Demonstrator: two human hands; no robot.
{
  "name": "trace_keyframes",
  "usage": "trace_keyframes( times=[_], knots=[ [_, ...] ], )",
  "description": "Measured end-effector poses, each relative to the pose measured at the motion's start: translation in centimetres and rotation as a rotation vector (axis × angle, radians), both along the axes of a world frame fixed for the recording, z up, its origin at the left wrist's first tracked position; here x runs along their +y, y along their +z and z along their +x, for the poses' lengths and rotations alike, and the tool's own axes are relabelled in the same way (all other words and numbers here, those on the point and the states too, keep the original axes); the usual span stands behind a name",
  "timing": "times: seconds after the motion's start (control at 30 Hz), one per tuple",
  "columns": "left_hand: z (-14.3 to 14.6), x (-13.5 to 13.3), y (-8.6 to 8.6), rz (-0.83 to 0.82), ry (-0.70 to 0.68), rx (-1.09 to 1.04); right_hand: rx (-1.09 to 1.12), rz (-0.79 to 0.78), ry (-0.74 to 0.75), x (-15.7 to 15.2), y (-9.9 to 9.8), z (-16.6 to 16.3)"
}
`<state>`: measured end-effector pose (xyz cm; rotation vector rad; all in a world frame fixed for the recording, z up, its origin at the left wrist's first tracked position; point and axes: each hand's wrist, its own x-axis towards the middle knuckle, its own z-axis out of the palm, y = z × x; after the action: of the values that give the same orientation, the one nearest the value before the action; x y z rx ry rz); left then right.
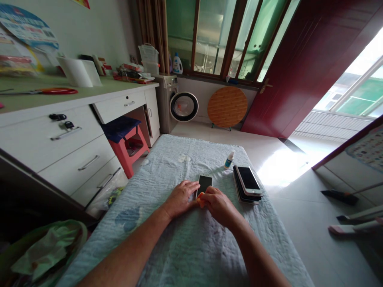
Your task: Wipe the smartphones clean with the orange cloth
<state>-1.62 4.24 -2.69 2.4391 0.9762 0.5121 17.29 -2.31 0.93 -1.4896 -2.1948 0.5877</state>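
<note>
A white smartphone with a dark screen lies face up on the cloth-covered table. My left hand rests at the phone's left edge, fingers stretched out, the fingertips touching it. An orange cloth is pinched in my right hand against the phone's lower end; that end is hidden by the hand and cloth. To the right, a stack of devices has a white phone on top. Behind it stands a small spray bottle with a white cap.
On the left is a white desk with drawers, and a red stool under it. A waste bin stands at the lower left. A washing machine with its door open and a round wooden tabletop are farther back.
</note>
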Motion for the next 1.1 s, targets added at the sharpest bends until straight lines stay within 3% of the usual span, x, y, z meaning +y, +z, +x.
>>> trace_keyframes(
  times=[0.3,0.57,0.77,1.1],
  knots=[
    [0.1,-0.1,0.4,-0.026,0.017,0.043,0.033,-0.108,-0.012,0.0,0.9,2.4],
    [0.0,-0.1,0.3,-0.030,0.012,0.029,0.038,0.112,-0.245,1.7,-1.9,1.6],
    [0.1,-0.5,0.1,0.022,0.008,0.015,0.062,0.181,-0.390,3.3,-3.6,1.5],
    [-0.1,-0.9,0.3,0.030,0.007,0.046,0.012,0.102,-0.294,2.4,-1.8,1.5]
  ],
)
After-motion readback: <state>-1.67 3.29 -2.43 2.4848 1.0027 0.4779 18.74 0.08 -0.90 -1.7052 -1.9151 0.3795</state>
